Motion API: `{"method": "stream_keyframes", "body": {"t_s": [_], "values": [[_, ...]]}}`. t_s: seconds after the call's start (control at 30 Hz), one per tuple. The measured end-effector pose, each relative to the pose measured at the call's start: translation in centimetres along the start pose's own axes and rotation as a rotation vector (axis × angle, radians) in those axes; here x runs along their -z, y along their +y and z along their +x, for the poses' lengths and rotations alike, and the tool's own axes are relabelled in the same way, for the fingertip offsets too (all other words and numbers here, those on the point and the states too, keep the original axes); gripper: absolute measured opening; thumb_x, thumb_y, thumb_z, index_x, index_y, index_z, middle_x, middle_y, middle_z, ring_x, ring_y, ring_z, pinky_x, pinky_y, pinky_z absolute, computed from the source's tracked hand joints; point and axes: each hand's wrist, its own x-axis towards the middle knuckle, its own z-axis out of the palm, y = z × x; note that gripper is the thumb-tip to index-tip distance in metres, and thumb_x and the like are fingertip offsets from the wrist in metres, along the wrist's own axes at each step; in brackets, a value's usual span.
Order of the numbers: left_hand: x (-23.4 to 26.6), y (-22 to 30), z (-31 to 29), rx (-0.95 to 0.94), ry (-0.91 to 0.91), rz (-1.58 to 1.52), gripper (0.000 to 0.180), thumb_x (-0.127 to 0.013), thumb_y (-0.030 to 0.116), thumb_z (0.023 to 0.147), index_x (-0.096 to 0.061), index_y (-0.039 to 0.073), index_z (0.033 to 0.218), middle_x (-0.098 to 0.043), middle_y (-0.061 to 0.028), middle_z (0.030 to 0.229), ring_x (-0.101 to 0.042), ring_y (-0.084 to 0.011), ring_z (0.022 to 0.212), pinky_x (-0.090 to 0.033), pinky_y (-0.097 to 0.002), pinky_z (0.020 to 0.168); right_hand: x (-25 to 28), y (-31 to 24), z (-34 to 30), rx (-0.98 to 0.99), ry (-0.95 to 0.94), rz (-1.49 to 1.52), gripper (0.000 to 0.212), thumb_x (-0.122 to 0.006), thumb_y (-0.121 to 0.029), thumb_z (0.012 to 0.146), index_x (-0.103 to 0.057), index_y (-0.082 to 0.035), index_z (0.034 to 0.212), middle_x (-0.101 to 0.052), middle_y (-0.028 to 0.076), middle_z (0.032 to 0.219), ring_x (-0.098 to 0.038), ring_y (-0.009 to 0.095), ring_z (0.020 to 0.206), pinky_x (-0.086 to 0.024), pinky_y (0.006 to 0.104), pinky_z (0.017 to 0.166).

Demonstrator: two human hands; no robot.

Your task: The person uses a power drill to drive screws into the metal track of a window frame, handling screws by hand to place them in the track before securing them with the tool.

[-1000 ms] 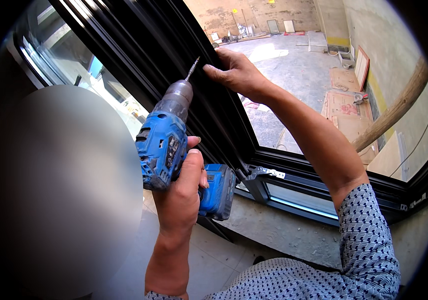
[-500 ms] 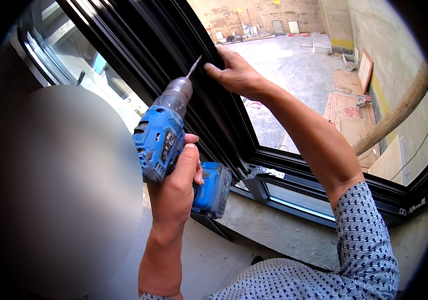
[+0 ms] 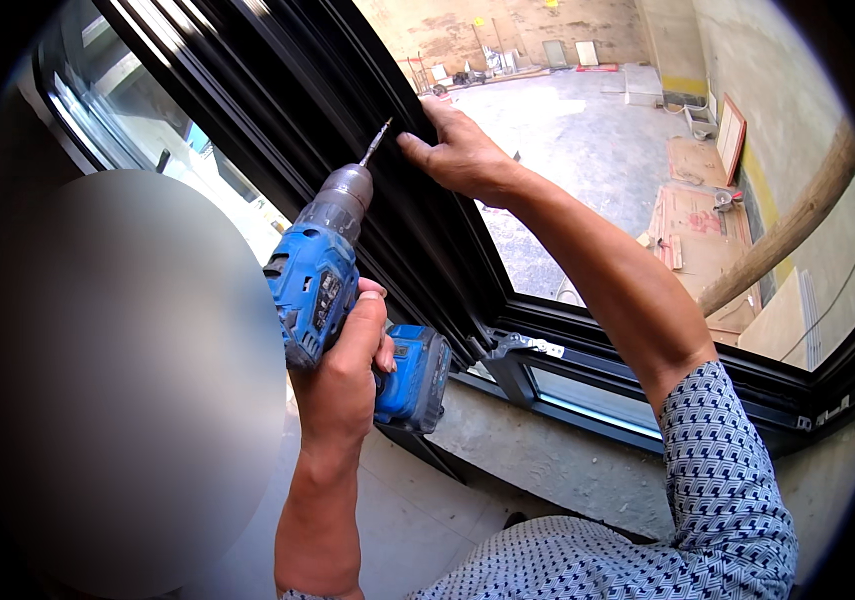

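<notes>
Concrete floor [image 3: 588, 135] out beyond. Blue drill [image 3: 310, 275] angled across black window frame [image 3: 438, 240], left hand [image 3: 341, 365] wrapped round it, right hand [image 3: 468, 158] gripping frame edge. Drill's probably hefty, rigid; best held just above battery pack [image 3: 414, 378]. Can't tell if bit [image 3: 378, 142] touches.

We see a blue-and-black plastic cordless drill [image 3: 310, 275], its cylindrical grey chuck [image 3: 348, 188], a black metal window frame [image 3: 418, 225], and a white fabric sleeve [image 3: 723, 460] patterned in navy.

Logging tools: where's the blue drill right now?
In the head view, left of centre: the blue drill is in the left hand, its bit near the right hand.
</notes>
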Motion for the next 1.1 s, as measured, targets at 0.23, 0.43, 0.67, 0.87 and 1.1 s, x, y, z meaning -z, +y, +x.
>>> {"method": "stream_keyframes", "body": {"t_s": [0.23, 0.43, 0.67, 0.87, 1.1], "values": [[-0.5, 0.0, -0.1, 0.001, 0.027, 0.001, 0.006, -0.065, 0.007, 0.093, -0.061, 0.006, 0.098, -0.057, -0.0005, 0.071, -0.051, -0.0098, 0.054, -0.044, -0.0279, 0.053, 0.0, -0.4, -0.4, -0.012, 0.043, -0.062, 0.038, -0.064, -0.025, 0.098, -0.055, 0.004, 0.121, -0.061, 0.018, 0.105, -0.059, 0.023, 0.097, -0.05, 0.0377, 0.085], [-1.0, -0.1, -0.1, -0.041, 0.047, 0.05, 0.007, -0.065, 0.012, 0.094, -0.062, 0.006, 0.092, -0.052, 0.0011, 0.063, -0.049, -0.0095, 0.05, -0.044, -0.0272, 0.052, 0.2, -0.5, -0.3, -0.004, 0.037, -0.064, 0.042, -0.063, -0.026, 0.098, -0.054, 0.005, 0.124, -0.061, 0.021, 0.109, -0.06, 0.027, 0.1, -0.05, 0.0398, 0.088], [-0.6, 1.0, -0.1, -0.007, 0.047, 0.063, 0.007, -0.064, 0.011, 0.094, -0.061, 0.005, 0.091, -0.051, 0.0008, 0.062, -0.048, -0.0103, 0.05, -0.043, -0.028, 0.052, 0.0, -0.6, -0.5, -0.015, 0.022, -0.087, 0.052, -0.061, -0.029, 0.099, -0.05, 0.007, 0.134, -0.059, 0.028, 0.125, -0.06, 0.035, 0.118, -0.048, 0.0426, 0.102], [-0.8, 1.1, 0.0, -0.003, 0.05, 0.059, 0.006, -0.063, 0.009, 0.093, -0.061, 0.004, 0.091, -0.051, 0.0003, 0.063, -0.048, -0.0103, 0.05, -0.043, -0.0281, 0.051, 0.5, -1.2, -0.7, -0.056, -0.002, -0.091, 0.059, -0.061, -0.032, 0.099, -0.046, 0.008, 0.14, -0.054, 0.032, 0.134, -0.056, 0.04, 0.126, -0.045, 0.0451, 0.108], [-0.5, 0.8, 0.2, -0.015, 0.033, 0.08, 0.006, -0.063, 0.009, 0.093, -0.061, 0.004, 0.092, -0.051, 0.0, 0.063, -0.048, -0.0104, 0.05, -0.043, -0.0279, 0.052, 1.0, -2.3, -1.1, -0.091, -0.025, -0.091, 0.066, -0.061, -0.034, 0.099, -0.041, 0.01, 0.144, -0.049, 0.035, 0.14, -0.049, 0.042, 0.134, -0.041, 0.0457, 0.112]]}}
